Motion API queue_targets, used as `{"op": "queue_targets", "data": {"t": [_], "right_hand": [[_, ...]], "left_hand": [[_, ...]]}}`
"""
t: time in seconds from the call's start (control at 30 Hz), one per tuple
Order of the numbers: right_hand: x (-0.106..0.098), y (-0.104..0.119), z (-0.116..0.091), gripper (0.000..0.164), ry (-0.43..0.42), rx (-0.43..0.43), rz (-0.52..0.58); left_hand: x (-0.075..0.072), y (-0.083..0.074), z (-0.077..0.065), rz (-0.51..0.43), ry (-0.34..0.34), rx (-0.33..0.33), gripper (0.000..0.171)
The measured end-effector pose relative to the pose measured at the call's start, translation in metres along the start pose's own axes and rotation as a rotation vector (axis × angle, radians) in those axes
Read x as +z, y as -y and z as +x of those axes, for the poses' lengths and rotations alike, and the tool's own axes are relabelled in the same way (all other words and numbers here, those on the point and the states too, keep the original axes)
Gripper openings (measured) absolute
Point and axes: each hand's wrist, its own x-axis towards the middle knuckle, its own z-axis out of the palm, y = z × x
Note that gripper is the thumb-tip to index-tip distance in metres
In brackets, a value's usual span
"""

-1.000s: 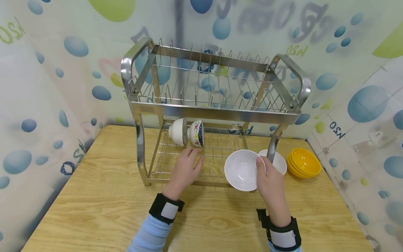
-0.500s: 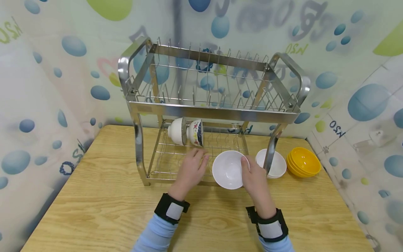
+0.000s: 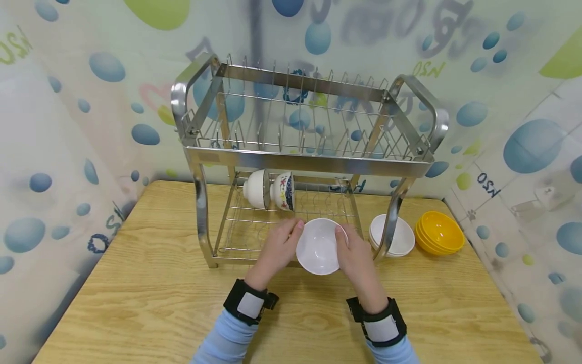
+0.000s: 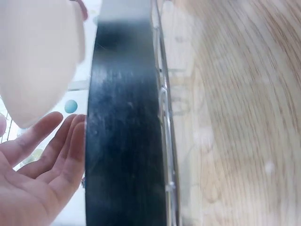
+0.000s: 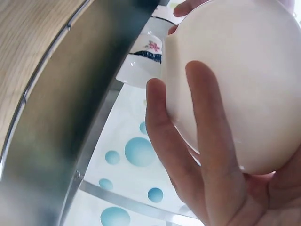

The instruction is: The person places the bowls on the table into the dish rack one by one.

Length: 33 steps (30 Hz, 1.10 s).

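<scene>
A plain white bowl is held in front of the rack's lower tier, its inside facing me. My right hand grips its right side, thumb on the rim; in the right wrist view its fingers spread under the outer wall. At the bowl's left edge is my left hand. The left wrist view shows that hand's fingers loosely bent beside the bowl; whether they touch it I cannot tell. On the lower tier, a white bowl and a flower-patterned bowl stand on edge.
The two-tier metal dish rack stands on a wooden table against a patterned backdrop. White bowls are stacked by its right front leg. Farther right sits a stack of yellow bowls. The rack's upper front bar spans above my hands.
My right hand has carried the white bowl leftward, from near the rack's right leg toward the middle. My left hand has shifted slightly right, to the bowl's left edge.
</scene>
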Motion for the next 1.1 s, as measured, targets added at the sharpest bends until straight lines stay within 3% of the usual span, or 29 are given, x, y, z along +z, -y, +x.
{"op": "queue_targets", "data": {"t": [0.37, 0.83, 1.1], "right_hand": [[0.014, 0.004, 0.0, 0.037, -0.051, -0.097, -0.029], [0.016, 0.006, 0.0, 0.041, -0.035, -0.098, -0.046], [0.018, 0.006, 0.0, 0.036, -0.021, -0.091, -0.018]], "left_hand": [[-0.007, 0.0, -0.001, -0.172, 0.051, -0.167, 0.047], [-0.007, 0.005, -0.004, -0.19, 0.085, -0.189, 0.049], [-0.009, 0.005, -0.005, -0.313, 0.143, -0.276, 0.056]]}}
